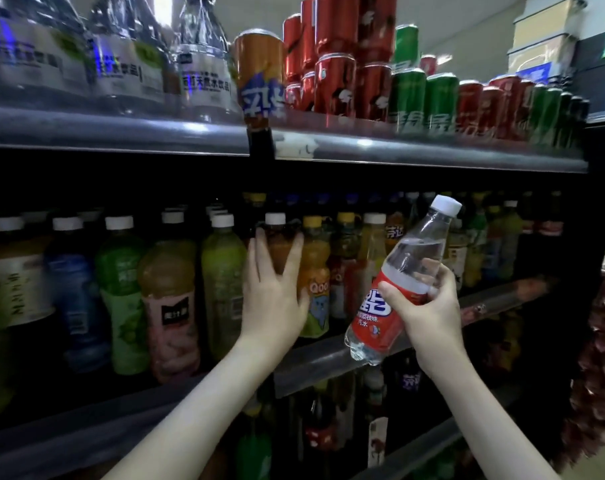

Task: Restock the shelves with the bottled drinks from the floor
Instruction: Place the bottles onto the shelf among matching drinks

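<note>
My right hand (424, 304) grips a clear soda bottle (398, 271) with a red label and white cap, tilted to the right in front of the middle shelf (339, 358). My left hand (275, 289) reaches into that shelf, its fingers spread around a brown drink bottle (276, 244) with a white cap that stands between a green bottle (223, 282) and an orange Qoo bottle (314, 271). The row holds several more bottles on both sides.
The top shelf (121, 129) carries large water bottles (204, 60) at left, an orange can (259, 74) and stacked red cans (335, 81) and green cans (439, 98) at right. A lower shelf (415, 448) holds more bottles. Bagged red goods (598, 358) hang at far right.
</note>
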Available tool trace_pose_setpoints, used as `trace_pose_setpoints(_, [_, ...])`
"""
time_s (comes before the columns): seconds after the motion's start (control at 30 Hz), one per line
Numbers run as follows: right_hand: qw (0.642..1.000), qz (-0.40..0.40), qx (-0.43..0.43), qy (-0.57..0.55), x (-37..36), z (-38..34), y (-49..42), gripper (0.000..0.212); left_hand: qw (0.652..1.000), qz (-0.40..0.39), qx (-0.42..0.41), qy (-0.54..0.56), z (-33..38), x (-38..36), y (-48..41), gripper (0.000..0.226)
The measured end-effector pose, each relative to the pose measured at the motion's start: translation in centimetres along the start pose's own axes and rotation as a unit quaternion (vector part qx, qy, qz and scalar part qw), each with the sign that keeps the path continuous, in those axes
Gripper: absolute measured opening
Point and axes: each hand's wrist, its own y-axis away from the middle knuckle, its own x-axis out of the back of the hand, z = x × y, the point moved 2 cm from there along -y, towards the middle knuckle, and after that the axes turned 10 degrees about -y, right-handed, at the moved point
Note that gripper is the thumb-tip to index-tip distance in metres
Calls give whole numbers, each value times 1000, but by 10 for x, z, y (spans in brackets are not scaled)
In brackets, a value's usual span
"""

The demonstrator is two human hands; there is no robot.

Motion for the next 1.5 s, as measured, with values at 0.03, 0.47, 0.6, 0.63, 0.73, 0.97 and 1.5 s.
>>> trace_pose_setpoints(0.03, [1000, -10, -1, -4, 3, 2, -6, 72, 999, -20, 25, -1, 2, -2, -4, 83])
trace_pose_setpoints(0.47, [980, -188, -15, -56, 20, 16, -57, 70, 981, 15, 186, -44, 31, -1, -18, 106])
trace_pose_setpoints(0.6, [976, -199, -26, -81, 19, 21, -63, 64, 984, 82, 157, -16, 28, 9, 3, 106])
trace_pose_setpoints(0.63, [975, -201, -31, -86, 18, 23, -64, 64, 983, 83, 166, -13, 25, 11, 6, 107])
trace_pose_setpoints(0.73, [973, -207, -38, -92, 12, 28, -65, 67, 978, 89, 179, -65, 17, 14, 9, 108])
trace_pose_setpoints(0.97, [973, -209, -40, -91, 1, 28, -63, 64, 968, -30, 195, -155, 22, -5, -20, 104])
trace_pose_setpoints(1.5, [990, -125, 4, -61, 131, 29, -143, 61, 997, 5, -45, 66, 188, -97, -29, 71])
